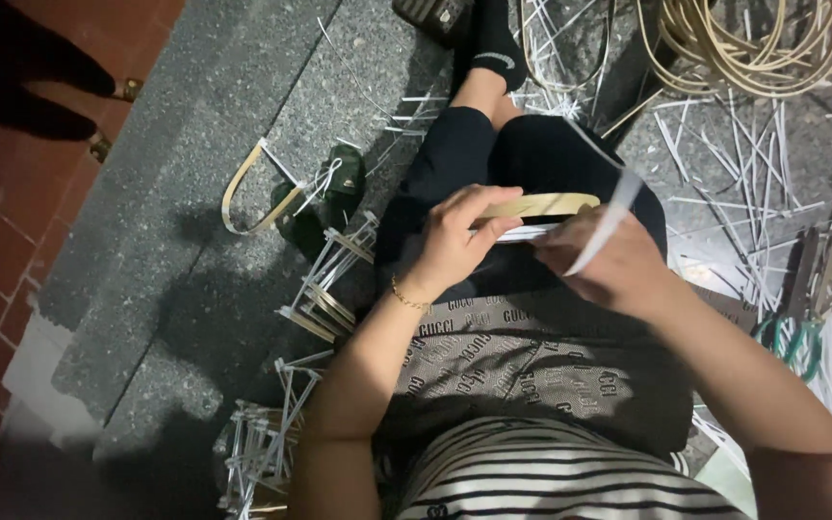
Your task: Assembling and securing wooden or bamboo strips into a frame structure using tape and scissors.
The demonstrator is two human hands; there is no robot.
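The person sat on a grey stone floor (195, 289) with legs stretched away from the camera, and both hands worked above the lap.

- Left hand (456, 236): fingers curled and pressed onto the near end of a tan bamboo strip (543, 204), thumb below and fingertips on top — a pinch grip.
- Right hand (609, 265): closed around the opposite part of the same strip, with a white strip (609, 223) pinched between its fingers. The exact finger contact was hidden by the back of the hand.

The bamboo strip lay just above the thighs, between the two hands. Its long axis ran nearly level from left to right across the view, bowed slightly upward, with its rounded free end pointing to the person's right. The white strip ran diagonally — rising from the right hand toward the upper right.

A bracelet (406, 297) sat on the left wrist. Just beside the left thigh stood a stack of bound frames (329, 289), and a second stack (262, 443) lay nearer the camera. A looped tan band (243, 193) lay further left on the floor. A coil of cane (743, 43) lay at upper right, with white offcuts (734, 164) scattered around it.
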